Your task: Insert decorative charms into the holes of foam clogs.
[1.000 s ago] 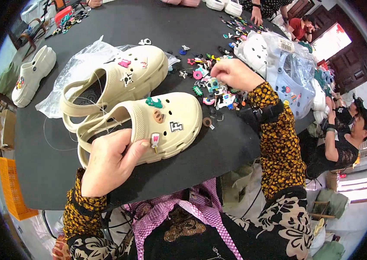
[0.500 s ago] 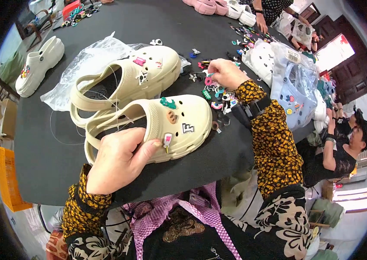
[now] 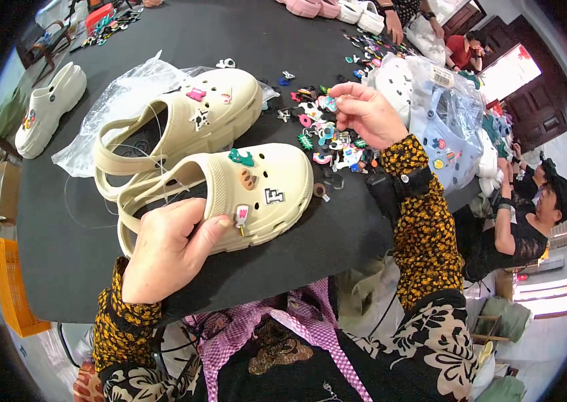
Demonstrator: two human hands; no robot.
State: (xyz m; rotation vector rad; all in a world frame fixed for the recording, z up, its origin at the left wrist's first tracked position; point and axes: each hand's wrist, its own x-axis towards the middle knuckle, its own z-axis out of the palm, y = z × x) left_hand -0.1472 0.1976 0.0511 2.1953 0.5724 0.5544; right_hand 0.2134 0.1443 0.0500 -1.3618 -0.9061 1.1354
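Note:
My left hand (image 3: pixel 171 248) grips the near cream clog (image 3: pixel 283 167) at its side, thumb on the upper, fingers inside the opening. Charms sit on its upper: a green one (image 3: pixel 240 157), a brown one (image 3: pixel 247 178), a black-and-white letter-shaped one (image 3: pixel 274 195) and a pink-and-white one (image 3: pixel 242 214). Behind it lies the other cream clog (image 3: pixel 240 94), also with charms. My right hand (image 3: pixel 374 117) is raised by the loose charm pile (image 3: pixel 343 151). Its thumb and forefinger pinch what looks like a small light-blue shoe charm (image 3: pixel 330 103), partly hidden by the fingertips.
A clear plastic bag (image 3: pixel 132 90) lies beneath the clogs. A white clog (image 3: pixel 49 110) stands at far left. Bagged light-blue clogs (image 3: pixel 441 137) and white clogs (image 3: pixel 390 84) are on the right. Co-workers sit at the right and far edges. An orange crate (image 3: pixel 15 288) stands below the table's left.
My right hand has lifted from the charm pile, with its fingertips now pinched together in view. My left hand keeps its hold on the near clog. The whole view has shifted slightly.

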